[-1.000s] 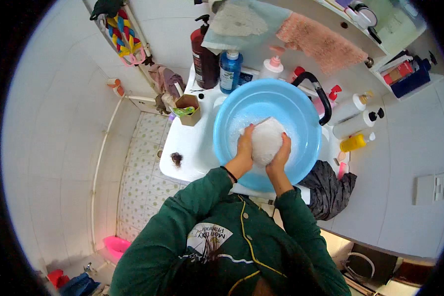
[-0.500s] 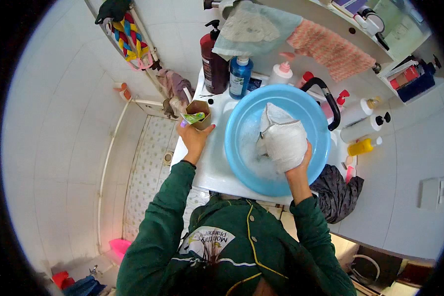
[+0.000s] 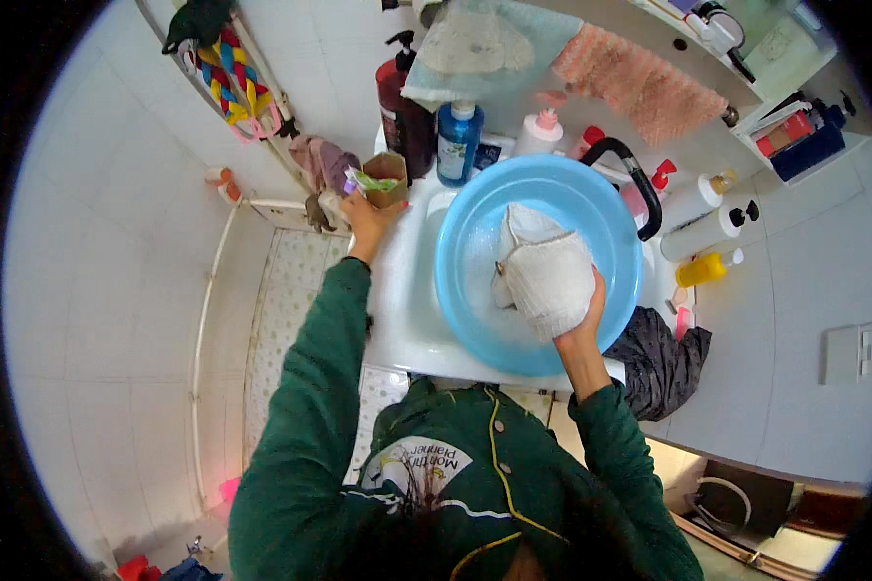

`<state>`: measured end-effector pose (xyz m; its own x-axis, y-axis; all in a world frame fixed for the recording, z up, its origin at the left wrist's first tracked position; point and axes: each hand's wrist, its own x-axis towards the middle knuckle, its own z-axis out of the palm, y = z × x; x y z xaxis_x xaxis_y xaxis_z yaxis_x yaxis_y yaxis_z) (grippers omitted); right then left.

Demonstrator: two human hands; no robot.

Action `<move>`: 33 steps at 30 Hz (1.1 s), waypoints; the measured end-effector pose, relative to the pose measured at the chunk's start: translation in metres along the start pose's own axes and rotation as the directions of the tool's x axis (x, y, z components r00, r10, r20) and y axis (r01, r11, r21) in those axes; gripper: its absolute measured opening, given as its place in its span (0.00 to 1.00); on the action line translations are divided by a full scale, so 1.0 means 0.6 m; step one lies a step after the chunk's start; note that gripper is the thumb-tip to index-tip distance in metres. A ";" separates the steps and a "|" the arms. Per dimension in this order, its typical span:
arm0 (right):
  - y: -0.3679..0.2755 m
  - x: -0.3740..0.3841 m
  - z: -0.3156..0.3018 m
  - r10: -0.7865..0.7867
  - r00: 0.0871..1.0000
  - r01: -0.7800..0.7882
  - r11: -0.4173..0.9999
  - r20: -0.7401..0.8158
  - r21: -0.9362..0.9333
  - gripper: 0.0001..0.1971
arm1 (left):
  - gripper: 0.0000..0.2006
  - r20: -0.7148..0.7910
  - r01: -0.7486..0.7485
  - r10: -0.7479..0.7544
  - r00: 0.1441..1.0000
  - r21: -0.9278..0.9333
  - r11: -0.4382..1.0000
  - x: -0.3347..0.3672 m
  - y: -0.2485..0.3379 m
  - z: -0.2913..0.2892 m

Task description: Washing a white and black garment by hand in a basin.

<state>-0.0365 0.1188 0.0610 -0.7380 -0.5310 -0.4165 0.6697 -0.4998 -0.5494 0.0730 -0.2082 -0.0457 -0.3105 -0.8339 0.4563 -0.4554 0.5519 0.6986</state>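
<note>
At the basin's far left corner, my left hand (image 3: pixel 370 225) is closed around a brown angular cup (image 3: pixel 389 174). A green and white tube (image 3: pixel 370 182) with a purple cap stands in it, near my fingers. My right hand (image 3: pixel 585 318) grips an off-white, rounded cloth item (image 3: pixel 552 281) from its near right side; whether it is a cap cannot be made out. The cloth is over a light blue plastic tub (image 3: pixel 455 310) with foamy water in its bottom. My right fingers are mostly hidden beneath the cloth.
The tub sits in a white washbasin (image 3: pixel 402 320), under a black curved faucet (image 3: pixel 635 179). Behind stand a dark red pump bottle (image 3: pixel 402 121) and a blue bottle (image 3: pixel 457 145). More bottles line the right side, near a black crumpled bag (image 3: pixel 661 363). Towels (image 3: pixel 639 82) hang above.
My left hand has moved the brown cup farther back, closer to the dark red pump bottle. My right hand still holds the cloth item over the tub. The whole view has shifted slightly.
</note>
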 end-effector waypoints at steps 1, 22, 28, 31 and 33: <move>0.002 -0.010 0.016 0.023 1.000 -0.023 1.000 -0.001 -0.007 0.25 | 0.38 0.090 0.010 -0.011 0.996 0.013 1.000 0.004 -0.033 -0.021; 0.268 0.074 0.163 0.311 0.942 -0.094 0.610 0.129 -0.787 0.46 | 0.43 0.747 0.625 -0.315 0.585 -0.167 0.762 -0.032 0.034 -0.219; 0.201 0.023 0.118 0.127 0.826 0.500 0.286 0.550 -0.817 0.42 | 0.43 0.578 0.348 -0.226 0.784 -0.109 0.931 -0.038 0.035 -0.210; 0.116 -0.022 0.070 0.139 0.833 0.479 0.302 0.535 -0.824 0.35 | 0.42 0.746 0.380 -0.141 0.651 -0.160 0.911 -0.041 0.024 -0.205; 0.063 -0.042 0.015 0.101 0.889 0.394 0.329 0.447 -0.858 0.33 | 0.39 0.680 0.341 -0.203 0.705 -0.075 0.937 -0.053 0.013 -0.199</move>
<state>0.0082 0.1067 0.0572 -0.5506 -0.8285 -0.1018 -0.1426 0.2136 -0.9665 0.1787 -0.1784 0.0113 -0.6938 -0.6933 -0.1947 -0.4706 0.2318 0.8514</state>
